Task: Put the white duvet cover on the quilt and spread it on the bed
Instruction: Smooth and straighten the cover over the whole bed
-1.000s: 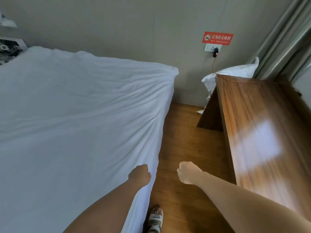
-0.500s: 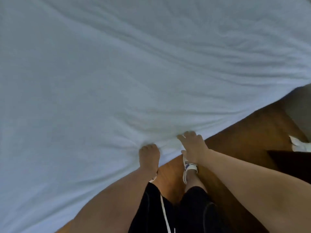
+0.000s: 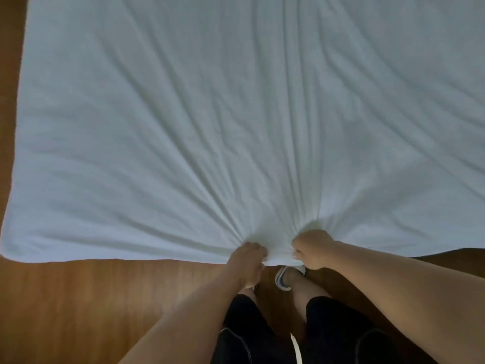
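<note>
The white duvet cover lies spread over the bed and fills most of the view. Its near edge runs across the lower part of the frame, with its left corner at the far left. My left hand grips that near edge with curled fingers. My right hand grips the same edge a short way to the right. Creases fan out across the cover from the two hands. The quilt itself is hidden inside or under the cover.
Brown wooden floor lies below the near edge and along the left side. My legs in black shorts and a white shoe stand right at the bed's edge, between my arms.
The view has swung from the bed's side and the wooden desk to straight down over the cover's edge. Both hands have closed on the edge, and creases now radiate from them.
</note>
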